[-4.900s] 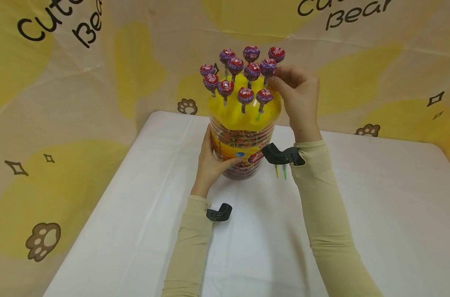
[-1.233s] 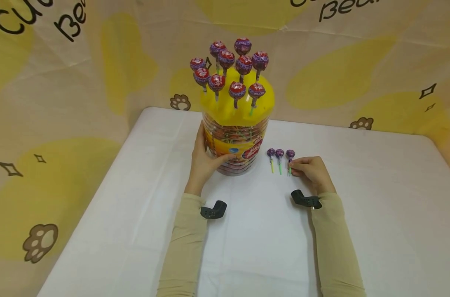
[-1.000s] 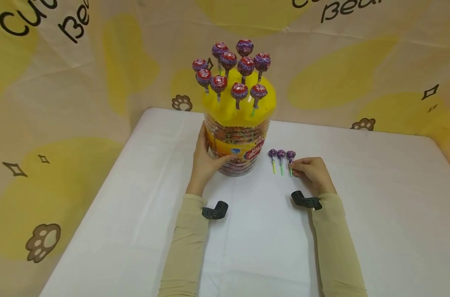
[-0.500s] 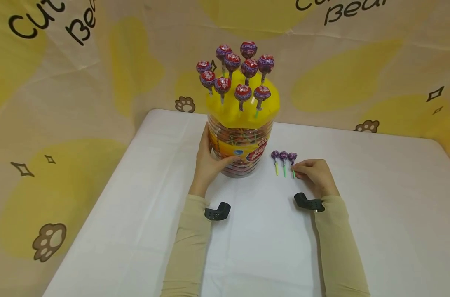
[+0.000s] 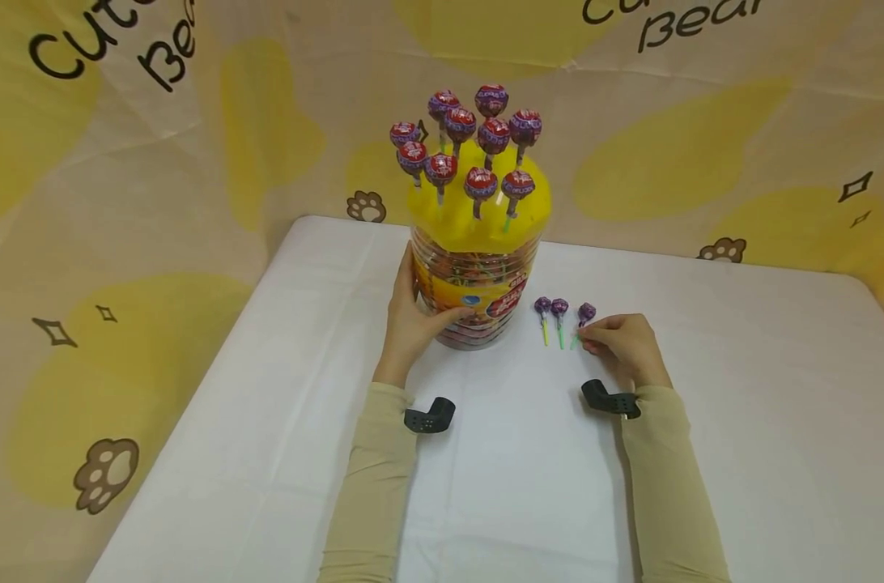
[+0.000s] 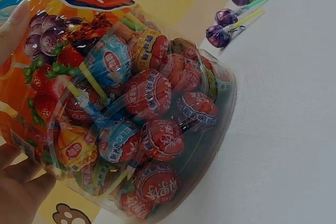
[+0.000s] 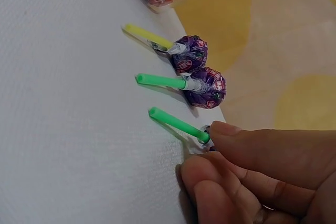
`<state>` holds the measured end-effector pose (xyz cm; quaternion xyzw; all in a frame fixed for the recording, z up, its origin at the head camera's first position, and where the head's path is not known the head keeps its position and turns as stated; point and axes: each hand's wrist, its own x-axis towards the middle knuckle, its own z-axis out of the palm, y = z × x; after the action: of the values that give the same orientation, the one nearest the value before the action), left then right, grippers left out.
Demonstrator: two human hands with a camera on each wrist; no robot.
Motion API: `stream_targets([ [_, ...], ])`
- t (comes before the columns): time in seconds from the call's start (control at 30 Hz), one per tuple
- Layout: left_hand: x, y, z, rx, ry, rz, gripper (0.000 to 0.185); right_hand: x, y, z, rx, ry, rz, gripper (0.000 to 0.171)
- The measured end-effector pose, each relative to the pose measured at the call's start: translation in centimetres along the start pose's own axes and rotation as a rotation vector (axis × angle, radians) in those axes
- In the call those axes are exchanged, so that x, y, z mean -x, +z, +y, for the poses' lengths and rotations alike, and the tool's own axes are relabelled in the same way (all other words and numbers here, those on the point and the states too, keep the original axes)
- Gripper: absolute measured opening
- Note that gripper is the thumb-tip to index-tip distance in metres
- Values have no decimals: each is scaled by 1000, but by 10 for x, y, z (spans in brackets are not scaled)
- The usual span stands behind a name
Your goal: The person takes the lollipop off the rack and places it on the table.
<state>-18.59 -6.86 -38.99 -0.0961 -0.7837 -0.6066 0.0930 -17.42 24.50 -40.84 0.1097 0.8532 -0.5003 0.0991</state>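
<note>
The landmark is the clear plastic lollipop jar [image 5: 473,287], standing upright on the white table [image 5: 267,389] toward its far edge. On the jar's left side, the left hand [image 5: 410,324] wraps the lower wall, palm flat against the plastic, thumb across the front label and fingers curled around the side; the left wrist view shows fingertips [image 6: 16,179] pressed on the wall, with wrapped lollipops packed inside. On top of the jar sits the yellow lid [image 5: 478,214], and a cluster of red and purple lollipops [image 5: 465,142] stands upright with sticks planted in it.

Just right of the jar's base, three purple lollipops lie on the table with heads pointing away from the person. The nearest to the jar has a yellow stick [image 5: 543,316], the middle one a green stick [image 5: 559,317], and the two lie parallel, close together. The third lollipop [image 5: 584,317], farthest from the jar, lies tilted, its head leaning right. The right hand [image 5: 624,348] rests on the table right of it, thumb and forefinger pinching it near the head, the remaining fingers curled under; its green stick juts out free of the fingers in the right wrist view.
</note>
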Motion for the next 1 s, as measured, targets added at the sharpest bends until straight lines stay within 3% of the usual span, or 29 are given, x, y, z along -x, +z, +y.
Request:
stream_targets([
  [0.6, 1, 0, 2, 1, -3, 1, 108, -7, 8, 4, -126, -39, 231, 31],
  [1.0, 2, 0, 3, -1, -16, 1, 105, -8, 12, 2, -224, -65, 184, 31],
])
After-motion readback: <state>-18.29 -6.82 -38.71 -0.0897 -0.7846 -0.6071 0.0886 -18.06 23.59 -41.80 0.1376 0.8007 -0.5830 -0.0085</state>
